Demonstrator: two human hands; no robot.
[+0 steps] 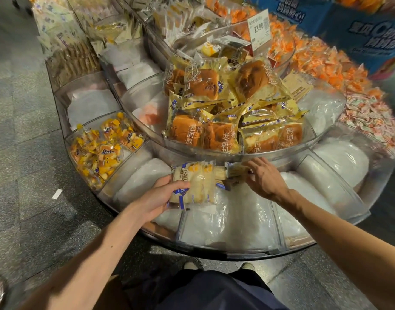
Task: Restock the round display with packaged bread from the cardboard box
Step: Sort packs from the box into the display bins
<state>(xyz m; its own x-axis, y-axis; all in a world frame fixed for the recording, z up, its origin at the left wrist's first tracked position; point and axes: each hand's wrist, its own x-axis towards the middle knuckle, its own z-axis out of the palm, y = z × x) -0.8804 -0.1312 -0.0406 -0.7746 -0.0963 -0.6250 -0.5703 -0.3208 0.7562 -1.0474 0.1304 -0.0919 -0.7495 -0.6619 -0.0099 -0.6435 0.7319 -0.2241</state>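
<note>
My dark trousers (214,291) and the toes of my shoes (248,266) sit just short of the front rim of the round clear-plastic tiered display (214,250). Its lower ring is split by clear dividers, and the compartments before me are bedded with puffy white plastic bags (236,218).

My left hand (156,198) grips a pale see-through packet of cream-coloured bread with blue print (196,180) by its near left corner. The thumb is curled over the top and the fingers are tucked beneath, and the packet is held over the middle front compartment, close to its inner wall. My right hand (266,177) is spread, fingers nearly straight. Its tips rest on a second pale bread packet (234,170) lying against that same inner wall, just right of the first.

In the left compartment of the lower ring lie small yellow-and-orange snack packets (102,151). On the raised middle tier, golden-yellow packets of brown buns (214,108) are heaped up to its front wall. Behind them stands a white price card reading 23.90 (259,27). Loose orange-wrapped sweets (315,57) fill the far right side, beneath a blue printed banner (359,30).
</note>
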